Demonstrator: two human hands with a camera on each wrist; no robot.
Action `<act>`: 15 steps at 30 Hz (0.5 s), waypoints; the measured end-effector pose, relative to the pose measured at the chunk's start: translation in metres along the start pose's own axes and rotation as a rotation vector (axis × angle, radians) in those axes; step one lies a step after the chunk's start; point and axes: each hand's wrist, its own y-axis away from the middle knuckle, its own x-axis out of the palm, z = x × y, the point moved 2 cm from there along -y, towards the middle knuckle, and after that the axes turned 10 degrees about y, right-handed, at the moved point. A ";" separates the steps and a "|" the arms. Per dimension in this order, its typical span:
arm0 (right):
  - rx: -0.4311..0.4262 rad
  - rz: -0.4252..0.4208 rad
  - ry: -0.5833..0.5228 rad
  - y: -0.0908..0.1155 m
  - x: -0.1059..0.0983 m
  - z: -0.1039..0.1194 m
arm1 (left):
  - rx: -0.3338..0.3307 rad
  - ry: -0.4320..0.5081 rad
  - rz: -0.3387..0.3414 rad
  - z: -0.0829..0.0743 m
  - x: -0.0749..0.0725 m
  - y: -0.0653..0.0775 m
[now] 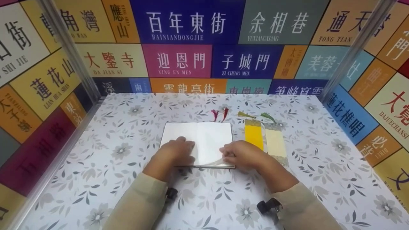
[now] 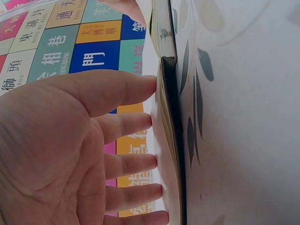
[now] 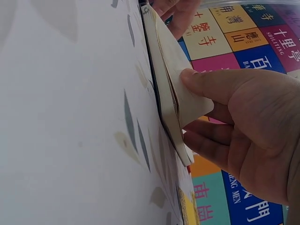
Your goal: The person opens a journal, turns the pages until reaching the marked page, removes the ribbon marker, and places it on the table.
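Observation:
A notebook (image 1: 212,137) with blank white pages lies spread on the table, its dark cover edge showing along the bottom in the left wrist view. My left hand (image 1: 174,153) presses the left page; its fingers (image 2: 129,161) look nearly straight, tips touching the paper. At the lower right corner, my right hand (image 1: 244,155) pinches some pages (image 3: 199,108) between thumb and fingers. Those pages bend up from the thicker stack beneath. Just beyond the right hand lie a yellow bookmark (image 1: 254,134), partly covered by it, and a cream bookmark (image 1: 274,140).
Behind the notebook's top edge, a pink tassel (image 1: 214,114) and a red tassel (image 1: 225,113) lie on the table. A yellow tassel (image 1: 246,114) and a green tassel (image 1: 268,117) extend above the bookmarks. Colourful sign-printed walls (image 1: 191,19) enclose the flower-patterned tabletop (image 1: 127,188).

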 end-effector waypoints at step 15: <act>0.159 -0.042 -0.299 0.000 0.001 -0.009 | 0.031 -0.004 -0.026 0.001 0.000 0.001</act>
